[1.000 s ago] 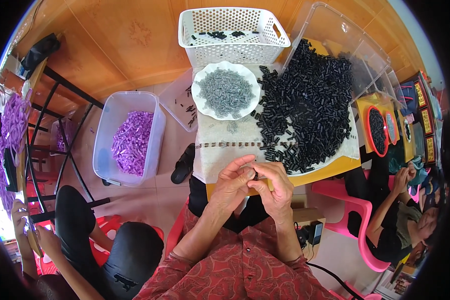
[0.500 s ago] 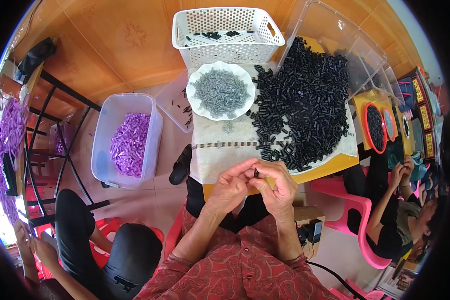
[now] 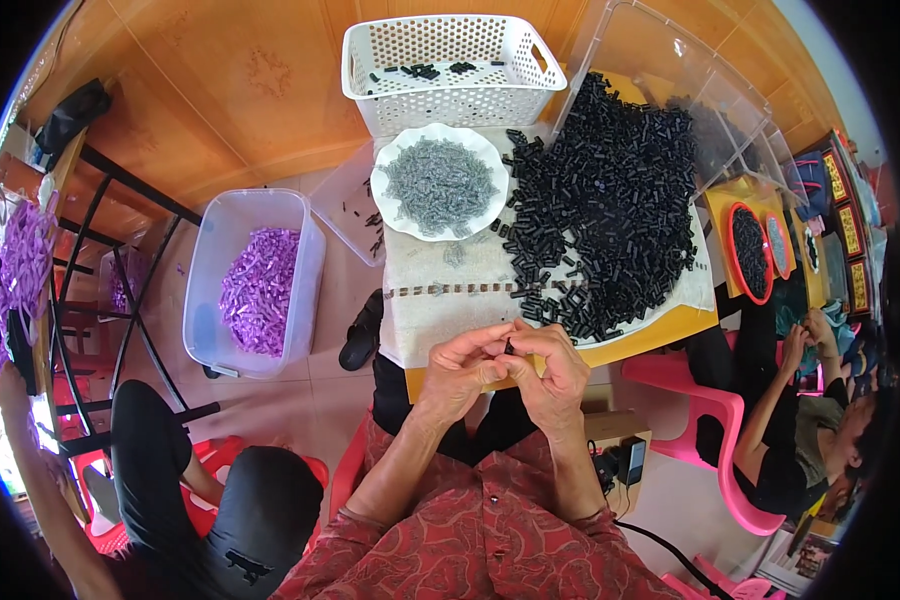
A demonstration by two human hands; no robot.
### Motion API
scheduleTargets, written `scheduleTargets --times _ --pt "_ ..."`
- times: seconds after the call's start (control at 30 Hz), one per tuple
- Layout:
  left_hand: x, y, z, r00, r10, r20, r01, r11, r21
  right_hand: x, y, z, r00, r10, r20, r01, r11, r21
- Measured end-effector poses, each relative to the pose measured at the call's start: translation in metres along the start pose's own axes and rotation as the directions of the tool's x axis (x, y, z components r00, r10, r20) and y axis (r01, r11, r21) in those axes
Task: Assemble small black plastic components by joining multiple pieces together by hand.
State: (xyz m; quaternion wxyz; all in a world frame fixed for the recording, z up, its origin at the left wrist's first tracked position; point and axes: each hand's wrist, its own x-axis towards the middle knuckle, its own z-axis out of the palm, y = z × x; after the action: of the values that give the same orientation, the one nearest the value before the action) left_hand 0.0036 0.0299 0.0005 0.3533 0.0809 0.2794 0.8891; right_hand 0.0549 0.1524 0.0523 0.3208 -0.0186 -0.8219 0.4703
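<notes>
Over the near edge of the table, my left hand [image 3: 458, 372] and my right hand [image 3: 551, 378] meet at the fingertips. Between them is pinched a small black piece [image 3: 510, 347], mostly covered by the fingers. Past my hands, on the right of the cloth-covered table [image 3: 435, 325], lies a big heap of short black tube-like pieces [image 3: 620, 210]. A scalloped white plate [image 3: 386, 208] to its left carries a mound of small clear greyish pieces [image 3: 440, 180].
Behind the plate stands a white perforated basket [image 3: 450, 112] with several black pieces. A clear bin [image 3: 670, 50] leans behind the heap. On the floor at left, a translucent tub [image 3: 202, 290] contains purple pieces [image 3: 260, 290]. Co-workers sit left and right, one beside a red bowl [image 3: 735, 232].
My joined hands have shifted slightly left, and the black piece has turned a little between my fingers. At the left, a co-worker's arm has reached up toward hanging purple pieces.
</notes>
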Motion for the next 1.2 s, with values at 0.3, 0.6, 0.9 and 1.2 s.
scheduleTargets --times 0.3,0.6,0.9,1.2 --pt "0.002 0.009 0.014 0.999 0.01 0.036 -0.01 1.0 0.021 0.003 -0.009 -0.006 0.999 0.036 -0.011 -0.036 0.999 -0.034" --pt "0.008 0.022 0.011 0.975 -0.016 -0.22 0.022 0.999 0.024 0.017 -0.027 -0.006 0.995 0.041 0.086 -0.029 0.991 -0.131" --pt "0.104 0.099 0.042 0.935 0.171 -0.31 -0.093 0.963 0.251 0.048 -0.147 -0.072 0.939 -0.204 -0.278 0.345 0.552 0.759" --pt "0.227 0.168 0.062 0.903 0.378 -0.203 -0.261 0.859 0.44 0.093 -0.191 -0.089 0.661 -0.591 -0.462 0.688 0.231 0.688"
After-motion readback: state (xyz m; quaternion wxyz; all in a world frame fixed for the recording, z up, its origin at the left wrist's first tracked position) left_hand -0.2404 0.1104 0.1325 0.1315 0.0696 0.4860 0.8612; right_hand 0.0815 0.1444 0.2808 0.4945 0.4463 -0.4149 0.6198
